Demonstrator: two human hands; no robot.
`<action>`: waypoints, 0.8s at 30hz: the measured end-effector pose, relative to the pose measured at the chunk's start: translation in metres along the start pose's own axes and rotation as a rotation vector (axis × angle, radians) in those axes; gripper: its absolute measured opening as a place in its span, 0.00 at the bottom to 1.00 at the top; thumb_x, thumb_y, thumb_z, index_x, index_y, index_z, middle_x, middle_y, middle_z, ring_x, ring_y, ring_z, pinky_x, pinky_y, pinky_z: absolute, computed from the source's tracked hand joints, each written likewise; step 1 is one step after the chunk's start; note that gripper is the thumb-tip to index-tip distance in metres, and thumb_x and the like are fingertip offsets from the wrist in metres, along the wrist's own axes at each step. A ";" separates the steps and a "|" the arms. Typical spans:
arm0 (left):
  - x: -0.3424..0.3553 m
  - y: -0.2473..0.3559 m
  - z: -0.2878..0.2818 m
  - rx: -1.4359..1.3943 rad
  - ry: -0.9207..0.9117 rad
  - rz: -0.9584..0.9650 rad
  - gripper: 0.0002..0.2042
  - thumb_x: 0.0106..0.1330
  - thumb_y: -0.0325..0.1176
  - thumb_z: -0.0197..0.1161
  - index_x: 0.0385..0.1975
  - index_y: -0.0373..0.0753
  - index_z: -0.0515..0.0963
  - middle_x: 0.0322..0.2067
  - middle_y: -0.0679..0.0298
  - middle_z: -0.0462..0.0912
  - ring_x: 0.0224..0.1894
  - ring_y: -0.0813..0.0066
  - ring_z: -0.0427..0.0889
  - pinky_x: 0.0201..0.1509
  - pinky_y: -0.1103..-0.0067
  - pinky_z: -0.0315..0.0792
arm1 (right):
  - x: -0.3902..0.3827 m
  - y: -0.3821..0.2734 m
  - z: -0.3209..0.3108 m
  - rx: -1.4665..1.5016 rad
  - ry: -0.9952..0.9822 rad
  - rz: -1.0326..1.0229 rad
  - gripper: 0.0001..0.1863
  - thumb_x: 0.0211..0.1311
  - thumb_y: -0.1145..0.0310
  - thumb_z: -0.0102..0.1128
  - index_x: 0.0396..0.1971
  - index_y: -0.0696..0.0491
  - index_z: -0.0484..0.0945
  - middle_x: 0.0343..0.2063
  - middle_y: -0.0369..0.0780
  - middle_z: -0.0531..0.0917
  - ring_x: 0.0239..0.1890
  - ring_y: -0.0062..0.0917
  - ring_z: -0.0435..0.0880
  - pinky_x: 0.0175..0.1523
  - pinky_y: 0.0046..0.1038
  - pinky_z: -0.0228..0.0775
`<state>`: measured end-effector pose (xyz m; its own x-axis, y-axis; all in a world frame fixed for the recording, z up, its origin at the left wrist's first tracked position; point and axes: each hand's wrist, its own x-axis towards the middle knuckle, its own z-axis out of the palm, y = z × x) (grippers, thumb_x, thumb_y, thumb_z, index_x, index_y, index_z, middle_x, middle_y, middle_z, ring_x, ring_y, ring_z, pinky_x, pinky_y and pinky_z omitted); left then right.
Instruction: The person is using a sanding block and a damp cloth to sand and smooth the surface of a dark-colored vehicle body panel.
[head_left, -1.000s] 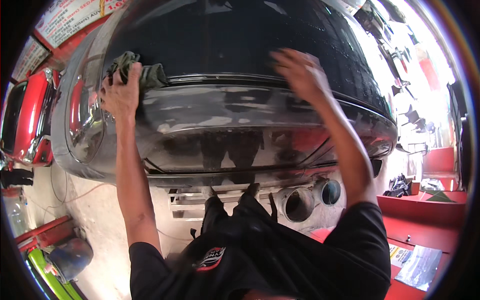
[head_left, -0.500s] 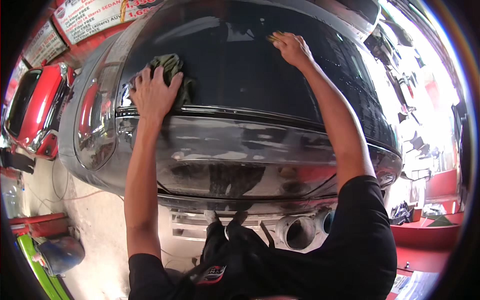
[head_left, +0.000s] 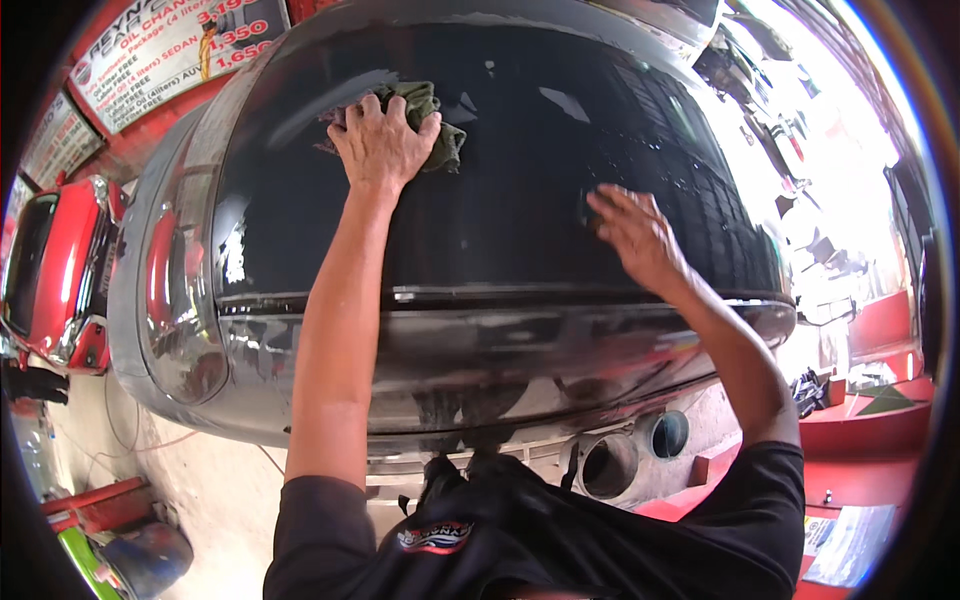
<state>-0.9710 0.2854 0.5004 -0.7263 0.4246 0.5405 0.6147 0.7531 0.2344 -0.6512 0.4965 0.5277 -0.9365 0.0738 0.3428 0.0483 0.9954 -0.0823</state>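
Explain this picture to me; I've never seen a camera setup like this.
There is no machine here, just a person's two bare hands. The picture comes from a wide fisheye camera worn on the head, looking down, so straight edges bend near the rim. The left hand holds a bunched green cloth against a dark car panel. The right hand is farther right over the same panel; its fingers are blurred, so I cannot tell whether they hold something small.

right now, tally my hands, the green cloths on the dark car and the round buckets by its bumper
Hands: 2 (left hand, right hand)
Green cloth: 1
Buckets: 2
Total: 5
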 end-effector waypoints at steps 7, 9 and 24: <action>0.005 0.003 -0.006 -0.024 -0.142 0.009 0.32 0.67 0.63 0.61 0.59 0.43 0.82 0.63 0.53 0.76 0.67 0.49 0.72 0.64 0.46 0.65 | 0.224 0.194 0.088 -0.019 0.108 0.050 0.22 0.74 0.53 0.59 0.64 0.38 0.81 0.61 0.46 0.82 0.61 0.45 0.81 0.69 0.42 0.69; 0.005 -0.004 0.003 -0.051 -0.133 0.024 0.32 0.67 0.63 0.62 0.58 0.42 0.82 0.63 0.53 0.76 0.66 0.48 0.73 0.64 0.46 0.66 | 0.284 0.229 0.101 -0.076 0.124 0.100 0.22 0.73 0.51 0.58 0.63 0.38 0.82 0.58 0.46 0.84 0.60 0.46 0.82 0.67 0.45 0.72; 0.014 -0.004 -0.003 -0.026 -0.168 0.017 0.32 0.69 0.65 0.60 0.59 0.43 0.83 0.61 0.54 0.77 0.66 0.49 0.73 0.62 0.46 0.68 | 0.008 0.003 -0.011 0.040 -0.165 -0.054 0.25 0.63 0.69 0.68 0.62 0.48 0.82 0.66 0.46 0.77 0.64 0.45 0.79 0.73 0.48 0.65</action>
<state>-0.9825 0.2872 0.5093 -0.7555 0.5170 0.4024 0.6337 0.7326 0.2485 -0.6543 0.5009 0.5407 -0.9819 0.0061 0.1893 -0.0144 0.9942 -0.1065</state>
